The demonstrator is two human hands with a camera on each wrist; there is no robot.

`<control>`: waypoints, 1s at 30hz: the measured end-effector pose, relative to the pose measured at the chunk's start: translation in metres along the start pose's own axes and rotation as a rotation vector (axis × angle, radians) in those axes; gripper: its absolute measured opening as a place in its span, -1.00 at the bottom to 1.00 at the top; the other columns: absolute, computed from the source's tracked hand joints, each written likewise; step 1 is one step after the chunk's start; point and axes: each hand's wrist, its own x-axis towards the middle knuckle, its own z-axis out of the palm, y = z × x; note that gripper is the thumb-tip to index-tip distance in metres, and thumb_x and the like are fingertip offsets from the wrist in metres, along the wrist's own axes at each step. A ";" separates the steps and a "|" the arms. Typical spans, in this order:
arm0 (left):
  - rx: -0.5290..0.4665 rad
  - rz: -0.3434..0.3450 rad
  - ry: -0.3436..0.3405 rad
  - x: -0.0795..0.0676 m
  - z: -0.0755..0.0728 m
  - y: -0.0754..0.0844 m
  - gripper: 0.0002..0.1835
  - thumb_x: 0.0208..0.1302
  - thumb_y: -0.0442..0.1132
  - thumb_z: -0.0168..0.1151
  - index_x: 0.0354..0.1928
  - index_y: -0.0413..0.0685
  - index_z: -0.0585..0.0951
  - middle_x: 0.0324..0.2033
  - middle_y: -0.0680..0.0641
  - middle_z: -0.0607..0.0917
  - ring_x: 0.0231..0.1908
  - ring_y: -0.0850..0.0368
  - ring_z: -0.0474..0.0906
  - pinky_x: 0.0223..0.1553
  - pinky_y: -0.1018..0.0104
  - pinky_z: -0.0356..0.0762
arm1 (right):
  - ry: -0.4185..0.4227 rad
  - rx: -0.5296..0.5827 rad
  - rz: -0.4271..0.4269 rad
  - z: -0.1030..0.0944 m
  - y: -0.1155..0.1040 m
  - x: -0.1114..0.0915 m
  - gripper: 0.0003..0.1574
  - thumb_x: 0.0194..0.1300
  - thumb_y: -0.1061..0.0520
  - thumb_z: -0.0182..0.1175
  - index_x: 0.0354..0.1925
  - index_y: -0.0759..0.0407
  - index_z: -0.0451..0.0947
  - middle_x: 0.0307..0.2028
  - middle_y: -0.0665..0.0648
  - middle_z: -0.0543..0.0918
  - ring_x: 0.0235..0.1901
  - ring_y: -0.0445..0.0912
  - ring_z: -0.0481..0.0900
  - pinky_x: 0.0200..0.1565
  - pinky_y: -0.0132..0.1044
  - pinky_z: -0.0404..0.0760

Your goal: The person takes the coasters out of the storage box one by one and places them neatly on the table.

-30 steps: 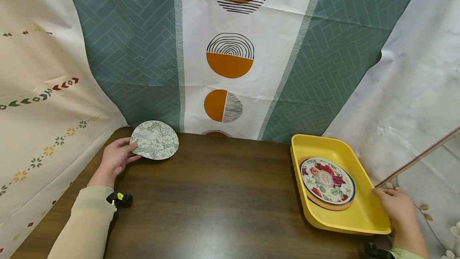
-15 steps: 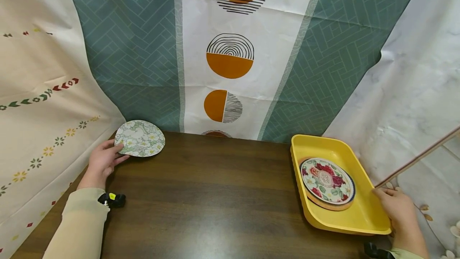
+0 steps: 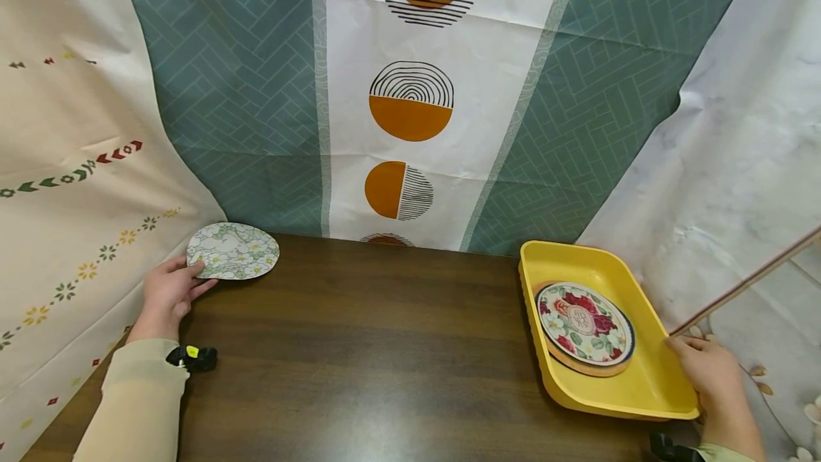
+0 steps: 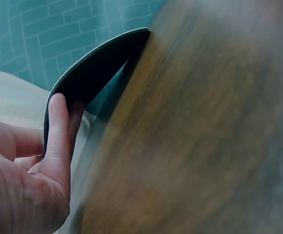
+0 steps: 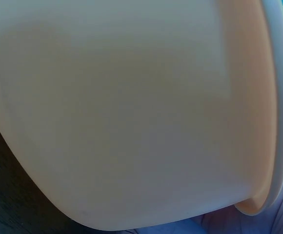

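Observation:
In the head view my left hand pinches a thin round mat by its left edge, at the table's far left corner. White and yellow flowers on green cover the mat's top. The left wrist view shows its dark underside, bent into a curve, with the fingers against it. At the right, my right hand grips the right rim of a yellow tray. A round rose-patterned mat lies in the tray over a tan round piece.
The dark wooden table stretches between the hands. Patterned cloths hang behind it and along both sides. A thin brown strip slants up from near my right hand; what it is I cannot tell. The tray's outer wall fills most of the right wrist view.
My left hand has moved left with the flowered mat, towards the corner. The right hand and the tray have stayed where they were.

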 end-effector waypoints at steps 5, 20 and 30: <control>0.001 -0.039 0.047 0.001 -0.003 0.001 -0.07 0.69 -0.45 0.10 0.80 -0.11 -0.25 0.69 -0.20 0.06 -0.31 0.24 0.76 -0.13 0.23 0.83 | -0.004 -0.005 -0.003 -0.001 0.000 0.000 -0.09 0.70 -0.11 0.03 0.46 0.74 0.27 0.68 0.63 -0.34 0.63 0.61 -0.09 0.44 0.45 0.36; -0.049 -0.061 0.091 0.001 -0.004 0.003 -0.10 0.66 -0.47 0.14 0.78 -0.20 -0.15 0.37 -0.12 0.39 -0.33 0.21 0.79 -0.14 0.20 0.83 | 0.012 -0.039 -0.024 0.000 -0.001 -0.003 -0.12 0.68 -0.09 0.04 0.41 0.75 0.32 0.61 0.69 -0.03 0.44 0.62 0.19 0.35 0.45 0.48; 0.113 -0.017 0.088 0.005 -0.004 0.000 -0.18 0.74 -0.35 0.06 0.77 -0.22 -0.16 0.77 -0.25 -0.20 -0.35 0.41 0.76 -0.06 0.28 0.80 | 0.021 -0.061 -0.047 -0.001 0.000 -0.003 -0.12 0.68 -0.09 0.04 0.39 0.76 0.34 0.53 0.72 0.08 0.36 0.60 0.25 0.33 0.44 0.50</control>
